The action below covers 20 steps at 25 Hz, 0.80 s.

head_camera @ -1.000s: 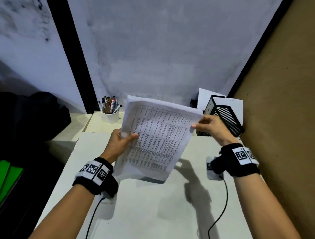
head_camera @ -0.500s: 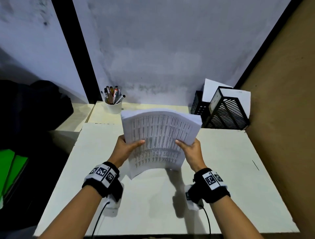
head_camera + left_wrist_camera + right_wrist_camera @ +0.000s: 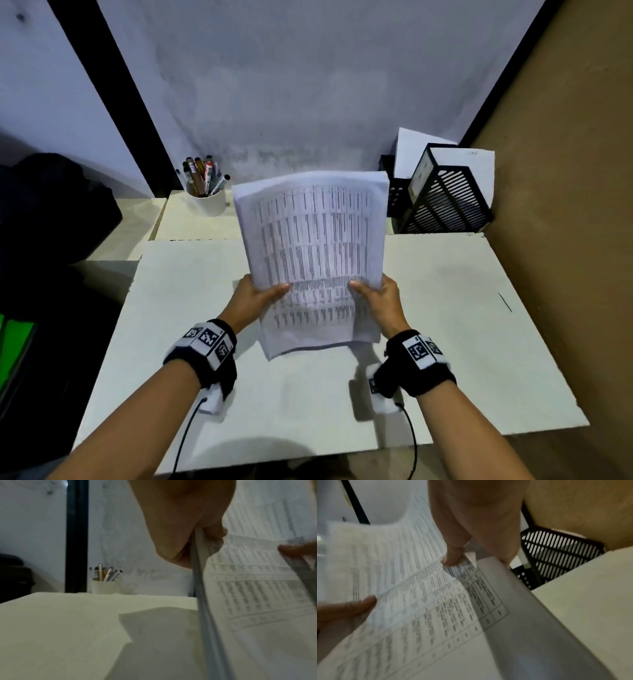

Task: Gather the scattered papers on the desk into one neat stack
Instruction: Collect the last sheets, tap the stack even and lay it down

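The papers (image 3: 311, 253) are up off the desk (image 3: 462, 325), held upright and tilted over its middle, printed tables facing the person. The left hand (image 3: 255, 299) pinches the left edge, thumb on the front; the right hand (image 3: 378, 298) grips the right edge likewise. No loose sheets show on the desk, so this looks like the squaring step: next, tap the lower edge on the desk, then lay the stack flat. A pen cup (image 3: 205, 202) stands far left, black file racks (image 3: 445, 202) far right

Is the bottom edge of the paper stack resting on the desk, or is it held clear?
Cannot tell. In the head view the stack hides its own bottom edge against the desk; both wrist views are blurred there.
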Each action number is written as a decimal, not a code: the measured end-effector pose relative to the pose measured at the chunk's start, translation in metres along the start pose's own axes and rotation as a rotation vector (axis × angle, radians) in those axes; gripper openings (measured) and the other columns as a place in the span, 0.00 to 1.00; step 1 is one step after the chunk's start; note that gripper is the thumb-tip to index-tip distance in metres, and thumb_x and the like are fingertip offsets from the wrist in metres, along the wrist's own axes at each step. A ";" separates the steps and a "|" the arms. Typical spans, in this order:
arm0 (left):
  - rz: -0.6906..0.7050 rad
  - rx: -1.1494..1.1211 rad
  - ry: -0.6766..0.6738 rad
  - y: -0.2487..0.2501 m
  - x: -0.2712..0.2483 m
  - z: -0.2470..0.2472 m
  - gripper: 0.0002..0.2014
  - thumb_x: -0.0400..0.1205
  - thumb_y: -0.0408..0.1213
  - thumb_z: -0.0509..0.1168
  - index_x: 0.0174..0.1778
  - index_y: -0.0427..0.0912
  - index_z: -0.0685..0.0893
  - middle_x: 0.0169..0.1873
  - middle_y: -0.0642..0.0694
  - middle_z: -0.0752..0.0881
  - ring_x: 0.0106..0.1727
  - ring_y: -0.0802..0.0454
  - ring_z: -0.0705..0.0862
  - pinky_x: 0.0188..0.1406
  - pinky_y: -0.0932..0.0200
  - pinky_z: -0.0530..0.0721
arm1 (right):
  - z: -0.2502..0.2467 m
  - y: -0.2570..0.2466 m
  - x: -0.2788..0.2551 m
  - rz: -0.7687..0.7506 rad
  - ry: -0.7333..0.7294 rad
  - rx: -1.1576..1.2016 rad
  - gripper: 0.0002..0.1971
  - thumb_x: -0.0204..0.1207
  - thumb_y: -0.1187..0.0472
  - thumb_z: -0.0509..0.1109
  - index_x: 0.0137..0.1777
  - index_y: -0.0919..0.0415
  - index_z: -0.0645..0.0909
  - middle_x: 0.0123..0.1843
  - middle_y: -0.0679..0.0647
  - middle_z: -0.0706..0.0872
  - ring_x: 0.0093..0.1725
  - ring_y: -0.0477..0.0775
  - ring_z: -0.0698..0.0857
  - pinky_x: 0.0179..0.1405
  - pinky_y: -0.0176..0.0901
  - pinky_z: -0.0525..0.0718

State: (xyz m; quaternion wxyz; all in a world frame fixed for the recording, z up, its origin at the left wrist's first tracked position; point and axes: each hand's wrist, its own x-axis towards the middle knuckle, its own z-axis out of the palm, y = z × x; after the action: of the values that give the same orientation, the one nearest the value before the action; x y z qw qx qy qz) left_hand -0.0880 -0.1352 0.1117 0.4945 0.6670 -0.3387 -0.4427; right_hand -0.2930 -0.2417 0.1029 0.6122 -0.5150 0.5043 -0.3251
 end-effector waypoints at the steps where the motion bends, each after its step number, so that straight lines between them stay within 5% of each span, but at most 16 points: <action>1: -0.002 0.072 -0.053 0.005 0.006 0.010 0.13 0.71 0.46 0.73 0.48 0.46 0.83 0.42 0.47 0.89 0.42 0.53 0.88 0.46 0.54 0.87 | -0.015 -0.004 0.004 0.020 0.010 0.013 0.10 0.73 0.72 0.71 0.53 0.67 0.81 0.41 0.53 0.87 0.37 0.43 0.88 0.34 0.27 0.85; 3: 0.000 0.186 -0.117 0.010 0.021 0.042 0.04 0.76 0.40 0.70 0.37 0.47 0.82 0.25 0.55 0.86 0.24 0.63 0.82 0.27 0.66 0.81 | -0.053 -0.005 0.013 0.081 0.060 0.044 0.09 0.72 0.73 0.71 0.52 0.65 0.81 0.40 0.56 0.88 0.35 0.47 0.89 0.31 0.31 0.86; 4: -0.018 0.189 -0.152 0.008 0.027 0.060 0.02 0.77 0.36 0.69 0.40 0.43 0.83 0.25 0.57 0.85 0.21 0.66 0.80 0.23 0.71 0.77 | -0.072 -0.001 0.017 0.120 0.089 0.025 0.10 0.72 0.73 0.71 0.52 0.66 0.81 0.39 0.57 0.87 0.34 0.50 0.87 0.28 0.33 0.84; 6: -0.109 0.120 -0.200 -0.009 0.043 0.095 0.12 0.78 0.31 0.67 0.57 0.33 0.82 0.43 0.45 0.89 0.31 0.63 0.84 0.28 0.69 0.83 | -0.110 0.015 0.030 0.212 0.152 -0.116 0.09 0.70 0.71 0.74 0.49 0.66 0.81 0.31 0.54 0.82 0.27 0.50 0.79 0.20 0.32 0.77; 8: -0.211 0.084 -0.219 -0.030 0.053 0.124 0.16 0.78 0.29 0.67 0.62 0.30 0.79 0.57 0.33 0.85 0.47 0.45 0.87 0.46 0.53 0.87 | -0.138 0.037 0.043 0.298 0.202 -0.226 0.10 0.68 0.70 0.76 0.46 0.66 0.80 0.26 0.52 0.77 0.24 0.51 0.73 0.22 0.35 0.72; 12: -0.319 0.211 -0.150 -0.063 0.066 0.170 0.17 0.76 0.31 0.69 0.58 0.26 0.80 0.58 0.28 0.84 0.52 0.40 0.84 0.49 0.51 0.80 | -0.167 0.066 0.061 0.415 0.185 -0.421 0.08 0.69 0.65 0.77 0.40 0.66 0.80 0.28 0.57 0.78 0.25 0.55 0.74 0.26 0.42 0.74; 14: -0.356 0.298 -0.097 -0.070 0.070 0.178 0.17 0.76 0.33 0.70 0.55 0.25 0.80 0.56 0.29 0.85 0.52 0.38 0.84 0.44 0.56 0.77 | -0.166 0.068 0.066 0.410 0.151 -0.469 0.08 0.70 0.63 0.76 0.40 0.66 0.81 0.32 0.59 0.81 0.30 0.56 0.78 0.31 0.43 0.77; 17: -0.356 0.393 -0.031 -0.073 0.076 0.178 0.13 0.75 0.33 0.71 0.50 0.30 0.80 0.53 0.33 0.84 0.59 0.36 0.83 0.43 0.60 0.74 | -0.162 0.065 0.075 0.368 0.143 -0.545 0.17 0.71 0.63 0.76 0.55 0.74 0.81 0.50 0.68 0.87 0.50 0.63 0.85 0.44 0.43 0.77; 20: -0.344 0.403 0.043 -0.066 0.079 0.178 0.22 0.76 0.28 0.68 0.66 0.30 0.73 0.61 0.35 0.80 0.62 0.39 0.80 0.48 0.60 0.74 | -0.157 0.063 0.082 0.340 0.154 -0.684 0.25 0.73 0.61 0.74 0.65 0.74 0.74 0.65 0.68 0.81 0.65 0.65 0.80 0.53 0.44 0.76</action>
State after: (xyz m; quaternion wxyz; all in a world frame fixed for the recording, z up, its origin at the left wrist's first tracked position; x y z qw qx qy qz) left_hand -0.2222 -0.2510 0.0065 0.2763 0.8090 -0.2910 -0.4296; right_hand -0.4269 -0.3484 0.0251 0.4106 -0.5725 0.7062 -0.0700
